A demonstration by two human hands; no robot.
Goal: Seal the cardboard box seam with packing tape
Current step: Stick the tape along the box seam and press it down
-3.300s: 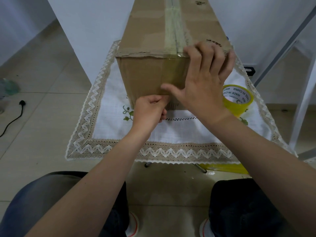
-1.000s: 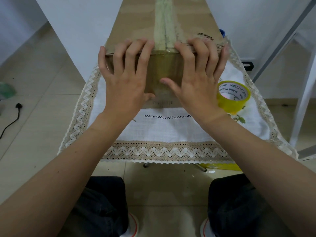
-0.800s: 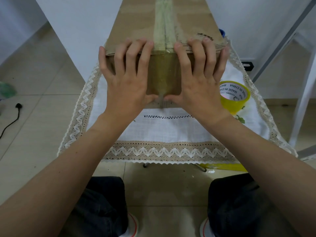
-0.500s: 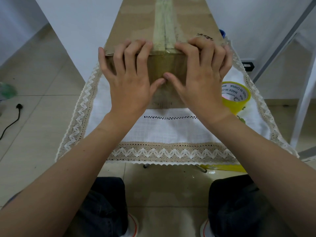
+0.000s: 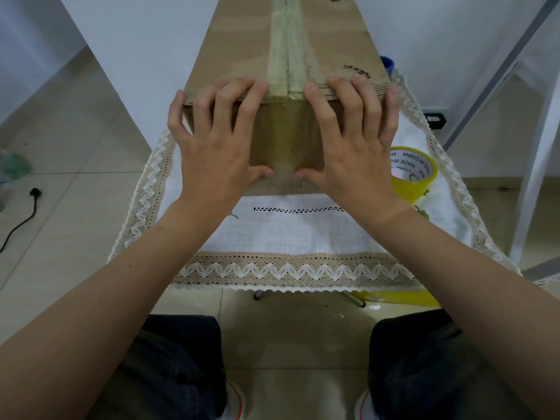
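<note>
A long brown cardboard box (image 5: 242, 34) lies on a lace-edged white tablecloth (image 5: 291, 234), its near end facing me. A strip of clear packing tape (image 5: 286, 56) runs along the top seam and down over the near end face. My left hand (image 5: 216, 153) and my right hand (image 5: 354, 156) lie flat on that end face, either side of the tape. Their fingers are spread and hooked over the top edge. Both thumbs press the tape low on the face, tips almost meeting. A yellow tape roll (image 5: 415, 180) stands on the cloth just right of my right hand.
A blue object (image 5: 388, 63) peeks out behind the box's right side. A white metal frame (image 5: 536, 165) stands at the right. A black plug and cable (image 5: 35, 194) lie on the tiled floor at left. A yellow strip (image 5: 400, 298) shows under the table's front edge.
Both thumbs have slid down the taped end face from its middle to near its bottom. The fingers have stayed hooked over the top edge. The box has not moved.
</note>
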